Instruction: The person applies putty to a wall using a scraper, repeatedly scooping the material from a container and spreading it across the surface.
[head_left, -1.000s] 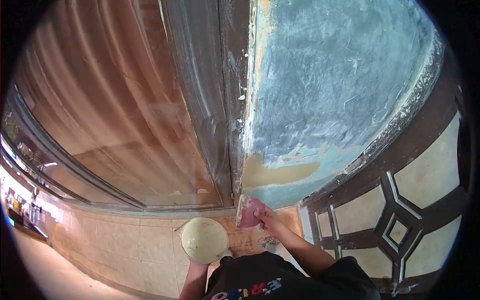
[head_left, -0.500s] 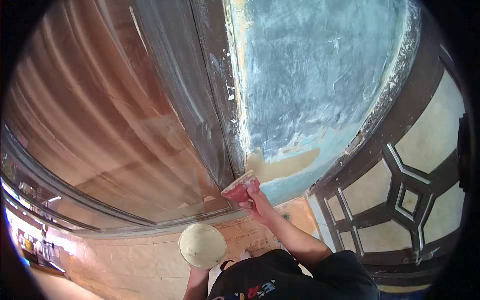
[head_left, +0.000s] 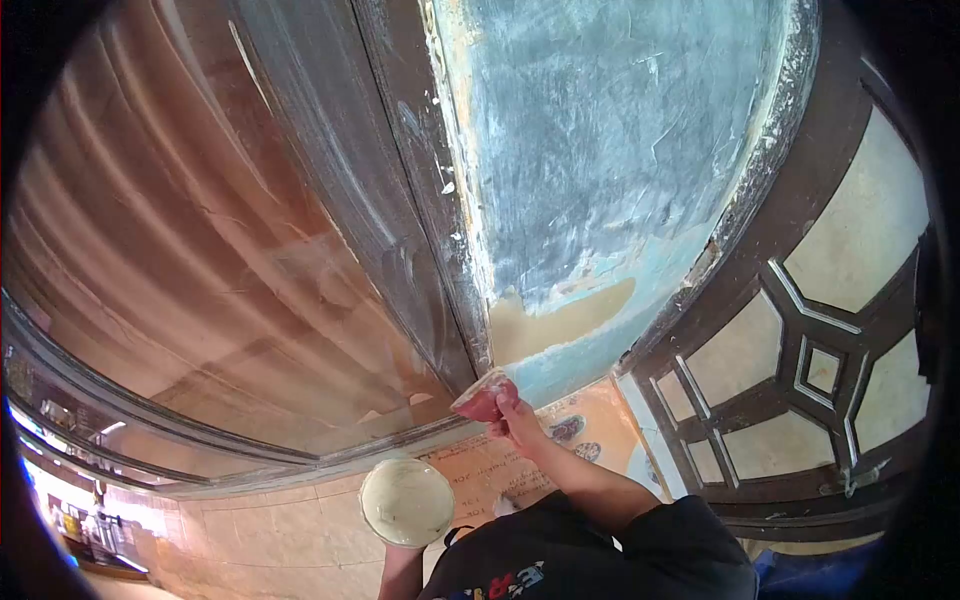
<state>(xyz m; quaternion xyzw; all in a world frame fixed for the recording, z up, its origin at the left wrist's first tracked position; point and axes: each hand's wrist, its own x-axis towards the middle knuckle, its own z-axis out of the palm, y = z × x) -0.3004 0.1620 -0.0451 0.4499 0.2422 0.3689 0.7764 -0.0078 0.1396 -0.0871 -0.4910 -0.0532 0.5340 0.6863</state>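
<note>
A red putty spreader (head_left: 482, 402) is gripped in my right hand (head_left: 521, 428), its pale, putty-smeared edge up and to the left. It is close to the foot of the wall, beside the dark wooden frame. My left hand (head_left: 404, 556) holds up a round bowl (head_left: 365, 508) from below, the fingers mostly hidden beneath it. Smooth cream putty (head_left: 408, 500) covers the inside of the bowl. Just above the spreader, a beige patch of putty (head_left: 565, 325) runs along the lower part of the blue, scraped wall (head_left: 620, 130).
Dark wooden framing (head_left: 375, 190) borders the wall on the left, next to a large glass pane (head_left: 200, 260) with reflections. At the right stands a dark panelled door (head_left: 735, 350) with pale insets. Brown sheeting with handwriting (head_left: 425, 487) covers the floor; a pair of sandals (head_left: 577, 440) lies there.
My right hand and the spreader have dropped slightly, away from the putty patch. The view has shifted a little, bringing the sandals into sight. The bowl stays in my left hand.
</note>
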